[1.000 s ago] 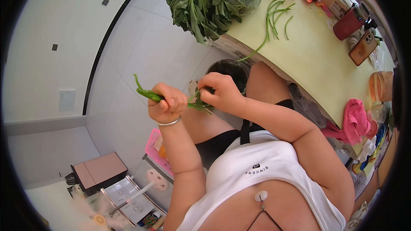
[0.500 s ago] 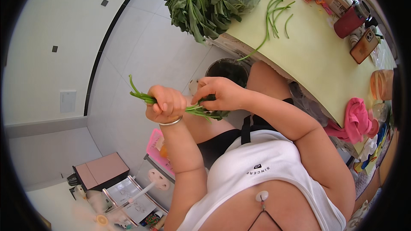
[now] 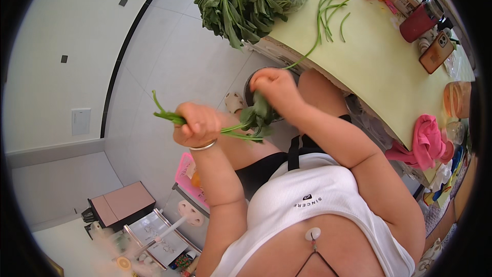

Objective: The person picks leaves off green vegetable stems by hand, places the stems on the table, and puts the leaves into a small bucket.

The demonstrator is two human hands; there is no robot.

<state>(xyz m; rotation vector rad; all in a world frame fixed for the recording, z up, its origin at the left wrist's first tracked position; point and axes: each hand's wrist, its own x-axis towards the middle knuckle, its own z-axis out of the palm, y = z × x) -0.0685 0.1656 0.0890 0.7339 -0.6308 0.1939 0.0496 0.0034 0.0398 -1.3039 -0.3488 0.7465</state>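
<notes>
My left hand (image 3: 197, 124) is closed around a small bunch of green vegetable stems (image 3: 240, 131), whose cut ends stick out to its left. My right hand (image 3: 281, 91), a little blurred, is closed with its fingers bent down over dark green leaves (image 3: 260, 109) right of the left hand. Whether those leaves are still joined to the stems I cannot tell. Below the right hand is a dark round bin (image 3: 248, 88), partly hidden by the hand and leaves. A big heap of leafy greens (image 3: 233, 7) lies at the table's far left corner, partly in a clear bag.
Loose bare stems (image 3: 328, 15) lie on the pale yellow table (image 3: 369, 66), one hanging over its edge. Farther right are a red tumbler (image 3: 417, 23), a phone (image 3: 436, 52) standing tilted, and a pink cloth (image 3: 426, 141). A pink basket (image 3: 187, 174) stands at my left.
My right hand has moved up and away from the left hand, toward the bin. More of the leaves now shows between the hands. The left hand has hardly moved.
</notes>
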